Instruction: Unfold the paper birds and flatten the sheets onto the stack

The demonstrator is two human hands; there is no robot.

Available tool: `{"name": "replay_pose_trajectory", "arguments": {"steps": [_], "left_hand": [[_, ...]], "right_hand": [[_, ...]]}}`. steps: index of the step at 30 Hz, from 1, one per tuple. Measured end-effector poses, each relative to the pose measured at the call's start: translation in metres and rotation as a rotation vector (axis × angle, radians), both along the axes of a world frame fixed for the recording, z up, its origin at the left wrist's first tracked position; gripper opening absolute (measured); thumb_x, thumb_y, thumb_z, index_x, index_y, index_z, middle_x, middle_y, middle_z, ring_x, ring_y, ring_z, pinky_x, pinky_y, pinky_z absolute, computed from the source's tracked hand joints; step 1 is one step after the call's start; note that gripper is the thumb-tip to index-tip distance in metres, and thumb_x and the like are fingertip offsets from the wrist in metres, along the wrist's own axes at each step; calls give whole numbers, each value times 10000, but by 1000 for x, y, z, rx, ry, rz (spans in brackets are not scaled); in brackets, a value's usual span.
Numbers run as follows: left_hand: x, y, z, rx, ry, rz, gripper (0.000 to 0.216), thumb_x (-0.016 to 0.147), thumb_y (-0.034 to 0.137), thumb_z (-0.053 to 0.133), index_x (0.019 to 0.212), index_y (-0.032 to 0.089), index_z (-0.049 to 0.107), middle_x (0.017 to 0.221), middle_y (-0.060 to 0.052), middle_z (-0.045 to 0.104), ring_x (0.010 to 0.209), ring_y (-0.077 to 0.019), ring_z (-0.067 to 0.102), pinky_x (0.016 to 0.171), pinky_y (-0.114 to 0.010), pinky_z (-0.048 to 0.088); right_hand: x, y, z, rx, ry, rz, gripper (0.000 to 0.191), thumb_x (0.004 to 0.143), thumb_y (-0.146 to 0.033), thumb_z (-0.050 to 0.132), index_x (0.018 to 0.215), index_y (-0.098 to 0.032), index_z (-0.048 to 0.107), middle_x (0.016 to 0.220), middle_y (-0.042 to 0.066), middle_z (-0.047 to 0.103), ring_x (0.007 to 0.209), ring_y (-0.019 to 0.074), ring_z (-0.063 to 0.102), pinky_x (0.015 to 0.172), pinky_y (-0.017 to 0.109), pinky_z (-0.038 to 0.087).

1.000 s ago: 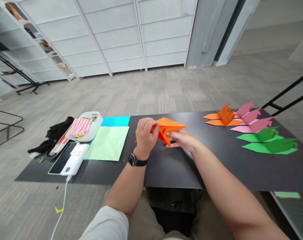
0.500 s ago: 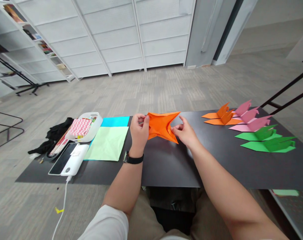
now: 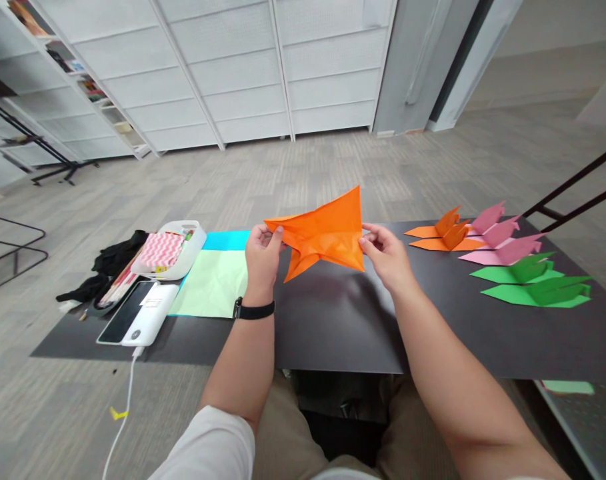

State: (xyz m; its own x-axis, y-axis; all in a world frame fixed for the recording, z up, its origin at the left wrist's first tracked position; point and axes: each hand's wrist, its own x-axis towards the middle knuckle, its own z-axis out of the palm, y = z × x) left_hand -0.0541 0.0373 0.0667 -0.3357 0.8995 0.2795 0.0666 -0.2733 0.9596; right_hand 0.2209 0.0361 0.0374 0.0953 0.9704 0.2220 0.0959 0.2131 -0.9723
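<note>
A folded sheet of orange origami paper, with four pointed corners, is held tilted above the dark table. At its left side my left hand pinches the paper between thumb and fingers; a black watch band circles that wrist. My right hand grips the right edge, thumb in front. Creases run across the paper's middle. Folded paper figures stand at the table's right: orange ones, pink ones and green ones.
Light green paper lies over blue paper left of my hands. Farther left are a white basket with a pink zigzag-patterned item, a phone, and a white device with a cable.
The orange paper has been lifted and turned, its upper right corner now pointing higher. My left hand has shifted left, and my right hand has closed on the right edge and moved slightly right.
</note>
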Motion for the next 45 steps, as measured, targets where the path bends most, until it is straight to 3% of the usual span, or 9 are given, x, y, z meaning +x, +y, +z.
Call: {"name": "replay_pose_trajectory", "arguments": {"steps": [4,8,11,15,23,28,35,45], "left_hand": [[2,0,-3,10,14,17,413,906,580,757,1006,219,583,896,-11,698,712,-128,697,633,-252,612],[8,-1,-11,-86,114,-63,421,959,628,682,963,216,596,786,12,665,588,-107,635,561,-226,548],[13,-2,-18,-176,189,-130,426,979,644,643,946,221,608,789,6,681,609,-122,661,574,-236,559],[16,-5,-22,-158,365,-144,332,916,523,765,915,214,646,835,-19,730,719,-159,708,643,-261,565],[22,-15,-7,-232,608,-141,192,942,385,725,859,212,710,881,-29,798,806,-191,740,774,-302,540],[23,-15,-7,-217,743,-97,172,961,334,682,836,216,693,848,-30,782,788,-199,723,740,-302,504],[24,-16,-4,-186,754,-43,98,990,290,618,994,230,695,944,-50,792,819,-209,736,744,-306,496],[20,-12,-12,-187,646,-24,54,998,281,591,986,245,630,867,-21,750,759,-203,735,746,-315,546]], "right_hand": [[-2,-8,10,102,-13,-75,415,878,-445,723,1256,-276,703,903,-7,652,808,179,632,858,369,582],[-8,-14,16,85,2,-84,413,885,-468,717,1262,-302,696,904,-1,626,780,196,629,807,391,615],[-11,-18,21,62,48,-46,427,877,-490,730,1263,-313,690,914,-1,601,757,189,621,779,394,636],[-13,-22,27,82,78,5,463,879,-530,733,1288,-319,682,921,4,597,769,190,630,805,399,644],[-12,-23,23,311,93,119,397,913,-485,789,1257,-311,695,859,-16,601,722,152,584,700,317,573],[-12,-25,24,313,49,145,385,926,-474,772,1267,-314,692,844,-21,585,734,157,587,704,322,555],[-14,-19,18,234,-34,15,374,896,-404,704,1247,-284,666,852,-23,593,745,158,580,701,315,516],[1,-7,12,116,-99,-242,323,869,-352,635,1167,-235,685,840,-20,623,715,156,587,727,323,503]]}}
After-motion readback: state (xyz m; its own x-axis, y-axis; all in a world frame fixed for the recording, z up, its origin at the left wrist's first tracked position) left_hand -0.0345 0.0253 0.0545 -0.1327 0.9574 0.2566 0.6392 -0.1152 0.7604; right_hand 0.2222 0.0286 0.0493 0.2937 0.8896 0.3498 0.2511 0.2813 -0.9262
